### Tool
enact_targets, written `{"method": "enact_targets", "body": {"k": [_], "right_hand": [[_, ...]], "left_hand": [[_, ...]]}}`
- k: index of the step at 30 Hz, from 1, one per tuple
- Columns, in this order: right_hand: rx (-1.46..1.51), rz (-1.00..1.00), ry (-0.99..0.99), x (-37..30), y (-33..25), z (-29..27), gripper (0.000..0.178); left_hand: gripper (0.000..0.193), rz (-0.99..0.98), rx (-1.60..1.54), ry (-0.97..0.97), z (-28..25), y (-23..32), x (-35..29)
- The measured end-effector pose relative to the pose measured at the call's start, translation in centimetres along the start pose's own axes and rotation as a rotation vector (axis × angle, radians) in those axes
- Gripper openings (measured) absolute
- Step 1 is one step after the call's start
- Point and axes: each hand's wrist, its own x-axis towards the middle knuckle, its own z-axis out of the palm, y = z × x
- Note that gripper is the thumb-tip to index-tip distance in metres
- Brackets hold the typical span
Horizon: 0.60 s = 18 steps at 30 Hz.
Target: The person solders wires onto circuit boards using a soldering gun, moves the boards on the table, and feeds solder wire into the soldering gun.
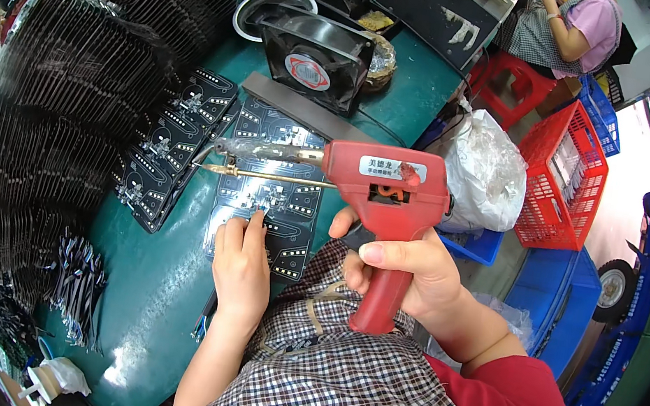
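A red pistol-shaped soldering gun (pixel 386 212) is gripped around its handle by the right hand (pixel 407 269), fingers closed about the grip and the thumb laid across its front — the long metal tip (pixel 263 173) is pointed leftward, over a dark printed circuit panel (pixel 269 187) lying flat on the green worktop (pixel 156 279). The near edge of that panel is pressed down by the left hand (pixel 242 262), its fingers extended and flat on the board, nothing being grasped. More dark panels (pixel 171 144) are fanned out just left of it, and tall stacks of black boards (pixel 65 100) are banked along the worktop's left side. A black square fan (pixel 312 60) is stood upright beyond the panel. Red plastic baskets (pixel 566 174) and a white plastic bag (pixel 483 171) are seen to the right — another person (pixel 569 30) is seated farther back.
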Motion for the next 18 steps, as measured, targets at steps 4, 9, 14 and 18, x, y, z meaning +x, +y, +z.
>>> {"method": "enact_targets", "body": {"k": [4,9,14,18], "right_hand": [[0.032,0.028,-0.02,0.04,0.18,-0.22,0.033],[0.043,0.056,-0.028,0.08,0.19,-0.23,0.034],[0.059,0.052,-0.038,-0.05,0.26,-0.23,0.037],[0.033,0.038,-0.047,-0.16,0.5,-0.17,0.038]], "left_hand": [[0.026,-0.003,-0.003,0.002,-0.13,0.02,0.06],[0.025,0.022,0.019,-0.017,-0.3,0.04,0.16],[0.025,0.014,0.02,-0.024,-0.39,0.09,0.1],[0.026,0.019,0.032,-0.031,-0.33,0.01,0.07]]}}
